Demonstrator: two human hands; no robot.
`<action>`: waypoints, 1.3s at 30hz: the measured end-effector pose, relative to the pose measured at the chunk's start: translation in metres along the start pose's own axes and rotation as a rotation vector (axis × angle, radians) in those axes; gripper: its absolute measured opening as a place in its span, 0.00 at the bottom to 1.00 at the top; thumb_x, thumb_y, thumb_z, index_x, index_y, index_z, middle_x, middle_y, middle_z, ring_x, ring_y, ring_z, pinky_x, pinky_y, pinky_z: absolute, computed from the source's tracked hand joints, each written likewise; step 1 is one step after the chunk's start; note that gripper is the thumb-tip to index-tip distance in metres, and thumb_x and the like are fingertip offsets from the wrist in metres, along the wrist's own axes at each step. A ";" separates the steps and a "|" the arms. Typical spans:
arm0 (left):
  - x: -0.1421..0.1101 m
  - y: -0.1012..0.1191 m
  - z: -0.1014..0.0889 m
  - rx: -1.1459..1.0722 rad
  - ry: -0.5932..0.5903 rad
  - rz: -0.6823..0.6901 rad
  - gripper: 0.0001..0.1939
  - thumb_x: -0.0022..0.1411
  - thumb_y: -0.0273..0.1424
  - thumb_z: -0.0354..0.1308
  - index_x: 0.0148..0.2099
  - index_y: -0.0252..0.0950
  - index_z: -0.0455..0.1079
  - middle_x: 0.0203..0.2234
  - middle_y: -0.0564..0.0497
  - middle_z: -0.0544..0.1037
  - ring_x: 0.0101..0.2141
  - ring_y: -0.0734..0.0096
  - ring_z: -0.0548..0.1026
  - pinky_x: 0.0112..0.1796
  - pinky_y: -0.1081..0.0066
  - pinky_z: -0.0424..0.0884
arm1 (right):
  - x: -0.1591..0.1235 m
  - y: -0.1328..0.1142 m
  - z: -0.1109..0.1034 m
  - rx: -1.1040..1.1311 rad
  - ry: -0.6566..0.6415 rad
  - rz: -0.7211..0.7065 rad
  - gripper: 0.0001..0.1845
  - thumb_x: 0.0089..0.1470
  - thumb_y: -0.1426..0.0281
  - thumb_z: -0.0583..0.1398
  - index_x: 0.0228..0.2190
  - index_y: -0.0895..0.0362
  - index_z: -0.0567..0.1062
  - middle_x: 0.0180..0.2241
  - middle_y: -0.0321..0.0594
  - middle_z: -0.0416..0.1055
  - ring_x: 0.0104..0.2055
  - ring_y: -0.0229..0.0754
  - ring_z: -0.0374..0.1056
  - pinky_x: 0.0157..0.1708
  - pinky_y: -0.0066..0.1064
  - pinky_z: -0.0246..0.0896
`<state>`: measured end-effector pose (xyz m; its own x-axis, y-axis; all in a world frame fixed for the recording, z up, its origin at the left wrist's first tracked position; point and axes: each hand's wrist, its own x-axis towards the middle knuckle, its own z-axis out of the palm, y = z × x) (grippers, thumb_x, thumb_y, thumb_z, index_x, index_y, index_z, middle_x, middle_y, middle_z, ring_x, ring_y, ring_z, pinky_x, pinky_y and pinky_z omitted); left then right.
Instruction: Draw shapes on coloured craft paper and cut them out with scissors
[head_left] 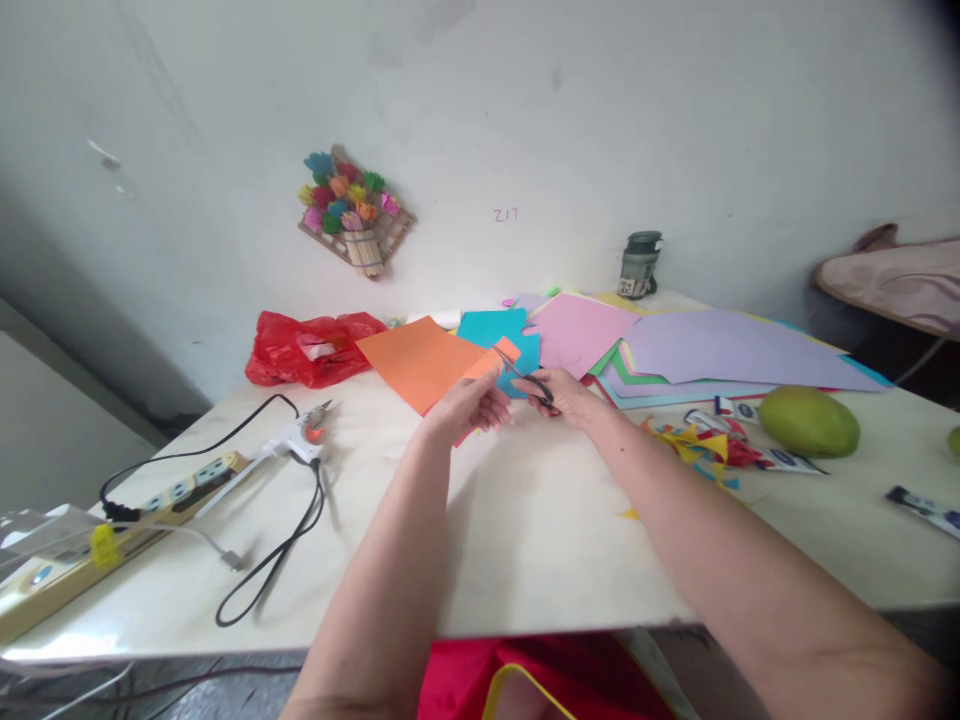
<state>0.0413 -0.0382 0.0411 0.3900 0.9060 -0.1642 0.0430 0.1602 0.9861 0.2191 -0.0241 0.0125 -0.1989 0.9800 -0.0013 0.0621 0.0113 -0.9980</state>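
Observation:
My left hand (474, 405) is closed on a small orange piece of paper (506, 350), thumb on top. In my right hand (564, 392) is a pair of scissors (541, 388) with dark handles, its blades reaching left to the orange piece. Whether the blades are parted I cannot make out. Behind my left hand lies a larger orange sheet (420, 358). A blue sheet (525, 348) with a cut edge lies under and behind the scissors, beside a pink sheet (581, 328).
Purple sheets (735, 345) spread at the right, near a green mango (808, 421) and paper scraps (701, 445). A red plastic bag (311, 348) sits at the back left. A glue gun (307, 436), its cord and a power strip (184, 492) occupy the left. A dark bottle (640, 265) stands behind.

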 end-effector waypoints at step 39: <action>0.029 -0.036 0.005 -0.513 0.456 0.335 0.15 0.48 0.32 0.62 0.40 0.31 0.69 0.34 0.44 0.77 0.33 0.65 0.76 0.30 0.72 0.71 | -0.007 -0.003 0.016 0.121 -0.111 0.030 0.19 0.37 0.59 0.67 0.23 0.59 0.67 0.14 0.30 0.62 0.14 0.28 0.55 0.11 0.20 0.49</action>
<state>0.0558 -0.0193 0.0009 -0.1163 0.9925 0.0381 -0.4866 -0.0903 0.8689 0.2052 -0.0345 0.0142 -0.3060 0.9515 -0.0315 -0.0476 -0.0483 -0.9977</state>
